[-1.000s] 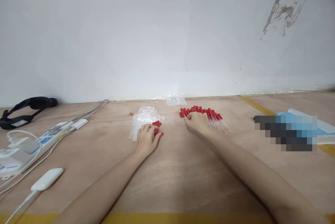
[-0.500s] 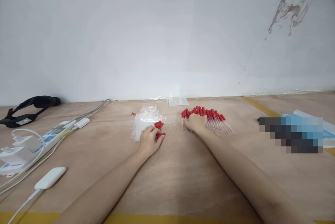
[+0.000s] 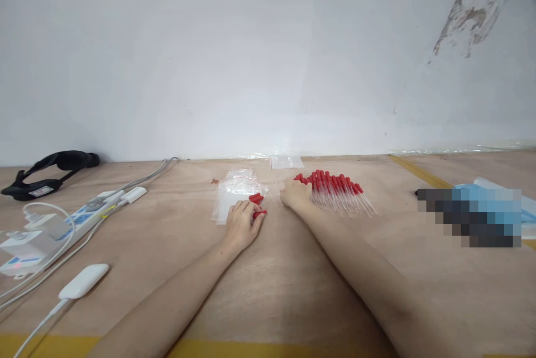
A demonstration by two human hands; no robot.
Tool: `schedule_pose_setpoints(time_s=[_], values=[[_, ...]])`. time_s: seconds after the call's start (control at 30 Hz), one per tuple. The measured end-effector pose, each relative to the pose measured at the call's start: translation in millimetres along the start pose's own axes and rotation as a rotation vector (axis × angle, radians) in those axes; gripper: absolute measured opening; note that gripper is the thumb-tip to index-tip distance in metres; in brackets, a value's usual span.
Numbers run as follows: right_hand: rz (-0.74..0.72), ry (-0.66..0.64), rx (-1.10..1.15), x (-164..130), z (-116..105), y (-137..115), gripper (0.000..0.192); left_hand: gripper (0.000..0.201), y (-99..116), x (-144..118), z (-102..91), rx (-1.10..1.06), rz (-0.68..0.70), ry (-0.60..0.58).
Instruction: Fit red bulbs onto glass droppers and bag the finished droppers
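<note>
My left hand (image 3: pixel 243 225) rests low over the table, thumb and forefinger closed around a red rubber dropper bulb (image 3: pixel 260 213). Just beyond its fingers lie a few more loose red bulbs (image 3: pixel 255 198), partly covered by the hand. Over a small group of thin clear glass tubes (image 3: pixel 273 193), my right hand (image 3: pixel 296 195) has its fingers bent downward; the fingertips and whatever is between them are hidden. To its right, several droppers with red bulbs and clear tubes (image 3: pixel 335 190) lie side by side in a slanting row.
Clear zip bags (image 3: pixel 238 186) lie behind my left hand, and another bag (image 3: pixel 287 162) is near the wall. On the left are a power strip (image 3: pixel 79 221) with cables, a white device (image 3: pixel 84 281) and a black strap (image 3: pixel 50 176). A blue mask (image 3: pixel 494 199) lies right, beside a blurred dark object.
My right hand has moved left from the front of the dropper row to the loose glass tubes. My left hand stays at the red bulbs. The view has shifted slightly.
</note>
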State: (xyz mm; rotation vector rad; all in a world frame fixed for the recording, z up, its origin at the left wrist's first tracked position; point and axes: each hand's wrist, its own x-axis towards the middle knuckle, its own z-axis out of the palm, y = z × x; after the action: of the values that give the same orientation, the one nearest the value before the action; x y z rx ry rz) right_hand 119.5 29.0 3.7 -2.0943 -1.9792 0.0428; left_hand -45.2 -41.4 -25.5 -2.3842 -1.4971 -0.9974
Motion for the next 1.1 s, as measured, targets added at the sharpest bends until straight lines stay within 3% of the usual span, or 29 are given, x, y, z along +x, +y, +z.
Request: schedule_pose_setpoints(time_s=[0.2, 0.4, 0.57, 0.7, 0.77, 0.87, 1.1], values=[[0.07, -0.073, 0.011, 8.5, 1.3, -12.5, 0.023, 0.003, -0.6, -1.5, 0.7, -0.048, 0.038, -0.004], [0.017, -0.023, 0.038, -1.9, -8.5, -8.2, 0.02, 0.013, -6.1, -2.3, 5.0, -0.138, 0.097, -0.004], [-0.16, 0.081, 0.08, -32.7, -18.1, 31.6, 0.027, 0.017, 0.4, -2.9, 3.0, -0.19, 0.121, 0.001], [-0.543, 0.187, 0.253, -64.1, -5.8, 75.8, 0.022, 0.015, 14.5, -4.3, 2.7, -0.241, 0.121, -0.04], [-0.65, 0.276, 0.288, -78.1, 1.7, 89.5, 0.024, 0.014, 20.4, -5.4, 3.4, -0.262, 0.125, -0.08], [-0.723, 0.358, 0.295, -94.3, 5.8, 95.4, 0.024, 0.012, 24.8, -7.8, 3.8, -0.293, 0.131, -0.126], [-0.778, 0.418, 0.231, -108.4, -2.8, 82.2, 0.021, 0.013, 25.6, -11.5, 2.3, -0.321, 0.096, -0.172]])
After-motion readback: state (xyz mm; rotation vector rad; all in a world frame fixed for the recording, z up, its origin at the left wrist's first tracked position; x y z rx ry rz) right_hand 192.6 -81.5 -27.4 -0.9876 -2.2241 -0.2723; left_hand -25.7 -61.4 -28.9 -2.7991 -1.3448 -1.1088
